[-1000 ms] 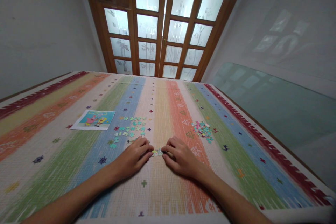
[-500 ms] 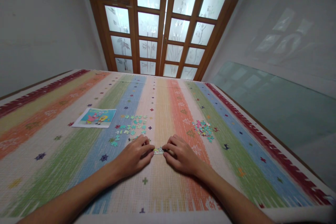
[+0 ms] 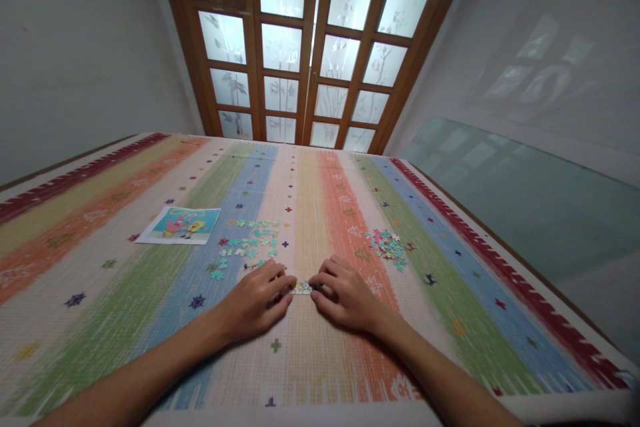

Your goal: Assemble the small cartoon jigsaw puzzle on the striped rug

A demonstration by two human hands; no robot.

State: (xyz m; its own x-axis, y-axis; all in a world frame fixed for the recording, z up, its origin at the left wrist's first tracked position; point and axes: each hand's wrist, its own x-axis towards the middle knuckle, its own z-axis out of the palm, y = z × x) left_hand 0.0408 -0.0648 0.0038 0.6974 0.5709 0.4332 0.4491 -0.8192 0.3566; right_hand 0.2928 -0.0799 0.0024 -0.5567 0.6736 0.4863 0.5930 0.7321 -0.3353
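Observation:
Between my two hands a short strip of joined jigsaw pieces (image 3: 301,288) lies flat on the striped cloth. My left hand (image 3: 257,299) is closed on its left end, with thumb and forefinger at the edge. On the opposite end sits my right hand (image 3: 347,295), its fingers curled and pinching; both hands hide the strip's ends. Just beyond my left hand, loose teal jigsaw pieces (image 3: 251,242) are spread out in rough rows. A denser heap of jigsaw pieces (image 3: 387,248), teal and pink, lies past my right hand.
A picture sheet (image 3: 181,225) with cartoon figures lies at the left of the striped tablecloth (image 3: 310,213). Beyond the table stand wooden doors (image 3: 306,53) with frosted panes. A glass panel (image 3: 525,207) runs along the right side.
My left forefinger has shifted slightly at the strip's left end. Both hands otherwise stay in place, and the other pieces have not moved.

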